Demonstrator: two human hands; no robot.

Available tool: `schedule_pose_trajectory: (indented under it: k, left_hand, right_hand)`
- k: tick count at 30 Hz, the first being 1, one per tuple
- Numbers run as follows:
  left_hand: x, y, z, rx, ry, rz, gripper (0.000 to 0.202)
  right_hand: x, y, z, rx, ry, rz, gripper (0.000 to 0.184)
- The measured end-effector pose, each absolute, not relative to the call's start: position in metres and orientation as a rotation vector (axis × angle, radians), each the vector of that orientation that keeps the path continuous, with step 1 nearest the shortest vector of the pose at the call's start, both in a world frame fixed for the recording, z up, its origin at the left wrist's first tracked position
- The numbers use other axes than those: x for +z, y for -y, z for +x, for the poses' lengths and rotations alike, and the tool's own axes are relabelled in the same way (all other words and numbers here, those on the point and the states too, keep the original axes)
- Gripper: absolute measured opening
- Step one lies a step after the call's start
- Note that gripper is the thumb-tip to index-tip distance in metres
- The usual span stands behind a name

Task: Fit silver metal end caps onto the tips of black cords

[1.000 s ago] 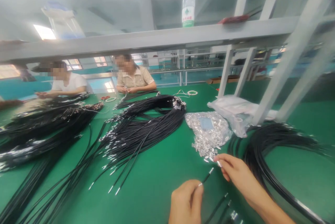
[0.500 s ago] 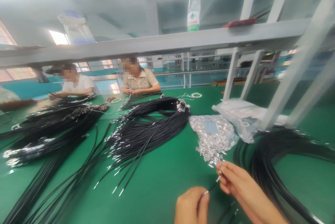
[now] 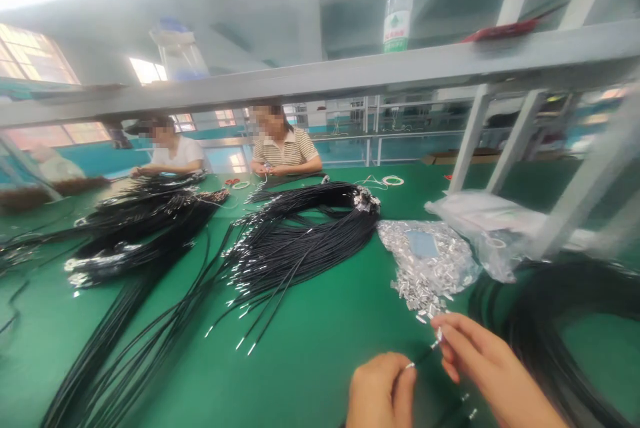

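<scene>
At the lower right, my left hand [image 3: 383, 388] is closed, thumb against curled fingers, on a thin black cable [image 3: 424, 355] with a silver tip showing at the fingers. My right hand [image 3: 483, 358] pinches a small silver metal sleeve [image 3: 439, 335] between thumb and forefinger, right by another silver end of cable. Whether the sleeve sits on that end I cannot tell. Just beyond my right fingertips, loose silver sleeves [image 3: 419, 295] spill from a clear plastic bag [image 3: 457, 261]. Below my hands, more silver cable tips [image 3: 469, 407] are partly hidden by them.
A large bundle of black cables [image 3: 320, 241] with silver ends lies mid-table, with more bundles [image 3: 135, 241] to the left. Coiled black cable [image 3: 530, 321] lies at right. White shelf posts [image 3: 470, 138] and a beam [image 3: 320, 78] stand ahead. Two people sit across the green table [image 3: 310, 375].
The view has turned slightly left, so everything sits farther right in the picture. Both hands keep nearly the same place beside the sleeve pile, still closed on their pieces.
</scene>
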State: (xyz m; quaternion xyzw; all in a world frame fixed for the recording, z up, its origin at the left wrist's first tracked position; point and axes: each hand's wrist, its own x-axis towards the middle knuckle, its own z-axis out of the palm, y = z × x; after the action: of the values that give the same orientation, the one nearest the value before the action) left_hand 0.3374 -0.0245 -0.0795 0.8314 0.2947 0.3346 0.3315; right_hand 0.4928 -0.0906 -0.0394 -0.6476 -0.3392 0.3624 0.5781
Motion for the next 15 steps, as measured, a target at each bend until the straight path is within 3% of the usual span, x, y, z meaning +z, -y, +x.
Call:
schedule_pose_trajectory:
  k: [6,15]
  left_hand:
    - [-0.079,0.026,0.337,0.846,-0.820,2.153,0.022]
    - [-0.089,0.034,0.344,0.837,-0.948,2.305,0.014]
  right_hand:
    - [-0.043,0.096,0.500,0.729,1.046,-1.749,0.044]
    - [-0.043,0.098,0.504,0.854,1.044,-1.722,0.045]
